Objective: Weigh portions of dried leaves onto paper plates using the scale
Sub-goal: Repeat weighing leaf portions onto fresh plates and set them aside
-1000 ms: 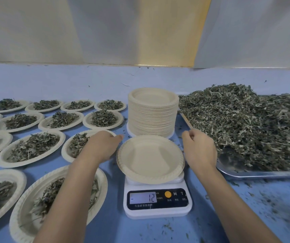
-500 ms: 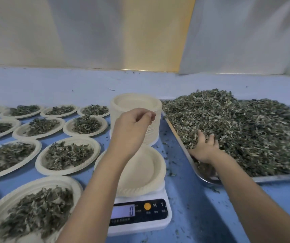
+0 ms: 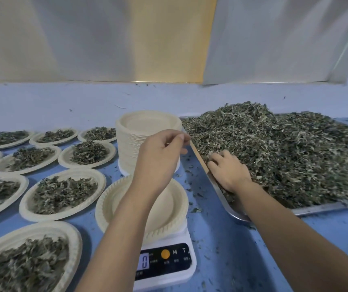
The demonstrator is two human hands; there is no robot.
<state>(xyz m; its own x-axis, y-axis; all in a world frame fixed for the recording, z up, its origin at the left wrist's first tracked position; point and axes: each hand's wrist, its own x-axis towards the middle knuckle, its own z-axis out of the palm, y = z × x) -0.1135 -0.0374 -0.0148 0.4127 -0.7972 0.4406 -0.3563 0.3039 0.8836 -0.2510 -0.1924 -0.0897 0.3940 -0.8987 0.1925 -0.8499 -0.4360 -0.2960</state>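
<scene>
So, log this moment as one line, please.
empty plate on scale | display 0 | right hand gripping leaf pile | left hand above plate
</scene>
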